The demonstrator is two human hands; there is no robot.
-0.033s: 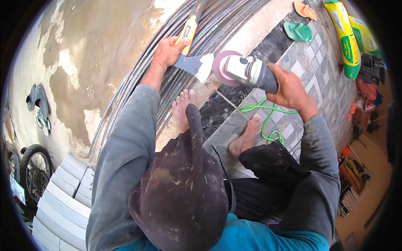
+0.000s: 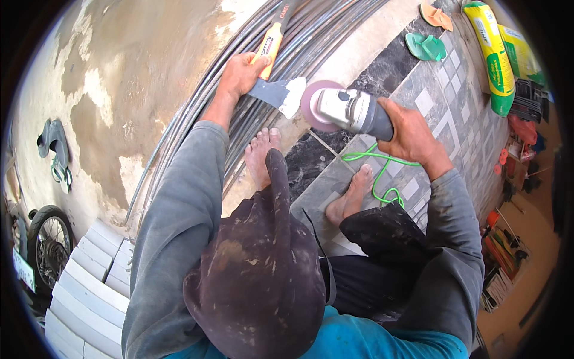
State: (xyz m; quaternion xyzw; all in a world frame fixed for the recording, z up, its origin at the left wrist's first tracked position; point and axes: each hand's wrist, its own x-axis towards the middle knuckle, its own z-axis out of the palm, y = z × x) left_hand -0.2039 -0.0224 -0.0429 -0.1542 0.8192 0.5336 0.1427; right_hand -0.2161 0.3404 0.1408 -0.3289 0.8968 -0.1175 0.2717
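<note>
My left hand (image 2: 244, 73) is closed round the yellow and black handle of a wide putty knife (image 2: 268, 94). Its dark blade points toward my right, with a bright whitish patch at the edge. In my right hand (image 2: 409, 133) is an angle grinder (image 2: 353, 110), gripped by its dark body. The grinder's pinkish disc (image 2: 310, 102) faces the blade's whitish edge, and a narrow gap seems to lie between them. A green cord (image 2: 382, 157) loops on the floor below the grinder.
Long metal bars (image 2: 206, 90) run along the plastered wall (image 2: 119, 72) under my left hand. My bare feet rest by grey tiles (image 2: 311, 197). Sandals (image 2: 426, 46) and yellow-green bags (image 2: 491, 54) lie far right. Stacked pale blocks (image 2: 89, 287) and a wheel (image 2: 51, 239) stand left.
The grinder and my right hand have shifted slightly to the left, bringing the disc a little closer to the putty knife. My left hand has stayed in place.
</note>
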